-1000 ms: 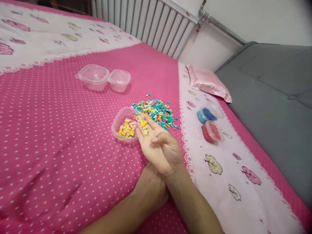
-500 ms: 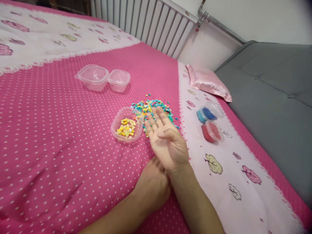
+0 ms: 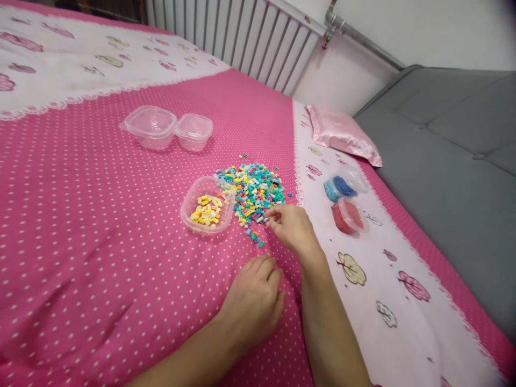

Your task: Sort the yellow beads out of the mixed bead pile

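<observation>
Both arms are cut off by the bottom of the picture. The left hand (image 3: 253,301) lies low in the middle, palm down on the pink dotted bed cover (image 3: 100,226). Its fingers are loose and a little bent, and it holds nothing.

Just above it, the right hand (image 3: 292,226) reaches up and left. Its fingertips (image 3: 269,216) are pressed together at the near edge of the pile of little colored bits (image 3: 253,185). They may pinch a bit, but it is too small to tell.

The pile sits in the middle of the picture. It is a rough blob, a bit longer from top to bottom, with loose bits trailing down toward the hands. Each bit is too tiny to see which way it points.

A clear tub of yellow bits (image 3: 183,212) touches the pile's left side. To the right stand a red tub (image 3: 360,207) and a blue tub (image 3: 360,180), close together. The left part of the cover is wide and bare.

Farther up and left, two empty clear tubs (image 3: 155,126) touch each other. A pink pillow (image 3: 342,137) lies at the bed's right edge, against a grey sofa (image 3: 443,161). A white radiator (image 3: 242,37) runs along the top.
</observation>
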`<control>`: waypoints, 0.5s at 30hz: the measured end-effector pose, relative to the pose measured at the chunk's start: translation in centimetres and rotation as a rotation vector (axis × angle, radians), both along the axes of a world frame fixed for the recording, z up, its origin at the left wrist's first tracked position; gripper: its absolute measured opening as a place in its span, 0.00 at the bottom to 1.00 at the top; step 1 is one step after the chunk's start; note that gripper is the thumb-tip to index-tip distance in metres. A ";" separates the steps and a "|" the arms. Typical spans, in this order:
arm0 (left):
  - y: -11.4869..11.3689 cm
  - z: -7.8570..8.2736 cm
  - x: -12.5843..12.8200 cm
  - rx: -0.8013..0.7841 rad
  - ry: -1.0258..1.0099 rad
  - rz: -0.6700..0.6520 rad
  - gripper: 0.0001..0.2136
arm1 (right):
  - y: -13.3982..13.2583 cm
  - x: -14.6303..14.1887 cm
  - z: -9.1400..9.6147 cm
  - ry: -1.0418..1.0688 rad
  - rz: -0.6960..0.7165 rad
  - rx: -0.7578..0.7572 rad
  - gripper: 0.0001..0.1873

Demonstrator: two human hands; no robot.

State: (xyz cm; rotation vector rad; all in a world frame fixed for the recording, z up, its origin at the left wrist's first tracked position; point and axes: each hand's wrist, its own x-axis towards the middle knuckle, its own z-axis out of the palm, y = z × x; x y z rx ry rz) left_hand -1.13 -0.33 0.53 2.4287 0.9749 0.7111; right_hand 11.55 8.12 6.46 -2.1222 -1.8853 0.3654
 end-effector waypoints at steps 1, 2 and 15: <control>0.0 0.0 0.0 -0.004 -0.006 0.000 0.13 | 0.1 -0.1 -0.2 -0.021 0.003 -0.023 0.08; 0.0 0.0 0.0 -0.010 -0.015 0.001 0.13 | 0.2 -0.1 -0.4 -0.027 0.010 -0.039 0.08; 1.0 0.8 -0.2 -0.510 -0.645 0.231 0.07 | 1.0 -1.2 -2.0 -0.163 -0.040 0.004 0.09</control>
